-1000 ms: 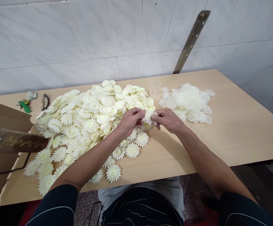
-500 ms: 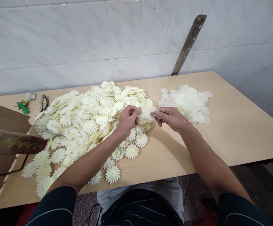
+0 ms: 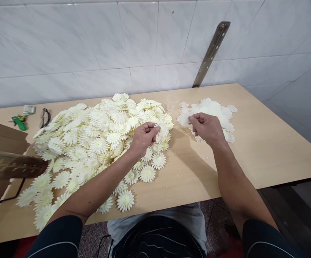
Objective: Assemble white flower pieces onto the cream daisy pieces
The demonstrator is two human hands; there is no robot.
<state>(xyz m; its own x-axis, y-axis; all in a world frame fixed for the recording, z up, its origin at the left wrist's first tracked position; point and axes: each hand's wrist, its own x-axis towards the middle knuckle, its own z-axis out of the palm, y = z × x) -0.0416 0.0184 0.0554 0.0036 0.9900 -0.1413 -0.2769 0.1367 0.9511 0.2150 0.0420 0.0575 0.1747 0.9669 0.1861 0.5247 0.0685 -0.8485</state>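
My left hand [image 3: 145, 138] pinches the edge of a pale yellow artificial flower [image 3: 163, 129] between thumb and fingers, just over the right side of a big heap of similar flowers [image 3: 98, 145]. Off to the right, my right hand [image 3: 205, 128] is in front of a smaller pile of whiter, thinner flower-shaped pieces [image 3: 209, 106]. Its thumb and fingers are pressed together near the pile's left edge. Whether anything is between them cannot be made out against the white pieces.
A clear plastic piece [image 3: 172, 102] lies between the piles. At the left are a green-handled tool [image 3: 19, 123], dark glasses [image 3: 45, 117], a cardboard box [image 3: 3, 134] and a brown-tinted bottle [image 3: 15, 165]. A metal strip [image 3: 211, 53] leans on the tiled wall behind the table [image 3: 268, 143].
My hands have drawn apart. The right one has moved away from the flower to the right, over the whiter pile; the left stays put with the flower. The view has shifted slightly.
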